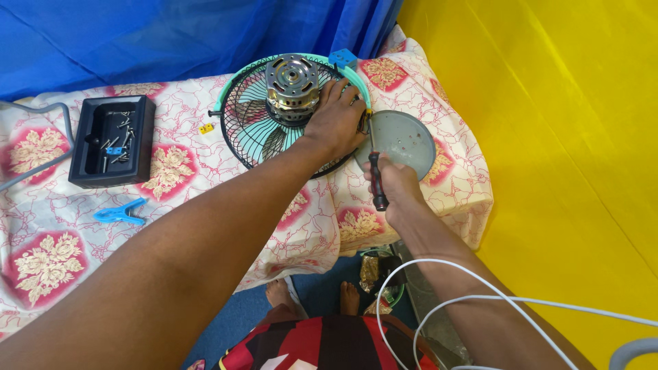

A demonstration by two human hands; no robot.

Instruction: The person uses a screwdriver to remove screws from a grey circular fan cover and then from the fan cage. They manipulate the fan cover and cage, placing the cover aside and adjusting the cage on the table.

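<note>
A fan guard of black wire with a teal rim lies flat on the cloth-covered table, a bare metal motor bolted in its middle. My left hand presses down on the guard's right side, beside the motor. My right hand grips a screwdriver with a dark red and black handle, its shaft pointing up to the guard's rim under my left fingers. A round grey plate lies just right of the guard.
A black tray holding several screws sits at the left, a blue clip in front of it. White cable loops over my right forearm. Yellow cloth hangs at right, blue cloth behind the table.
</note>
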